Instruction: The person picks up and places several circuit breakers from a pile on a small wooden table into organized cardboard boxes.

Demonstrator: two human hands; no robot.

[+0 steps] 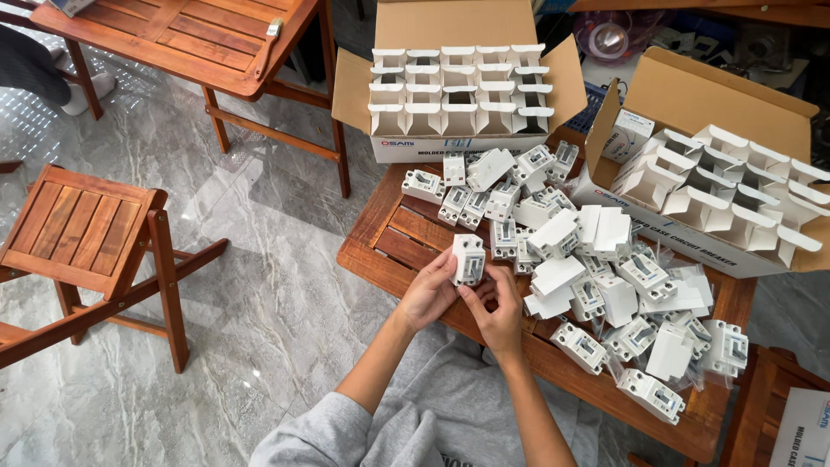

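My left hand (425, 292) and my right hand (496, 304) together hold one white circuit breaker (468, 259) upright above the near left corner of a low wooden slatted table (389, 246). The left hand's fingers wrap its left side, and the right hand's fingertips touch its lower right edge. Just right of the hands lies a pile of white circuit breakers (553, 233), some bare, some in clear plastic bags, mixed with small white cartons (558, 278).
Two open cardboard boxes of small white cartons stand at the table's back (458, 86) and right (726, 190). A wooden chair (86, 233) and a wooden table (190, 43) stand to the left on the grey marble floor. Another carton (800, 428) sits at the lower right.
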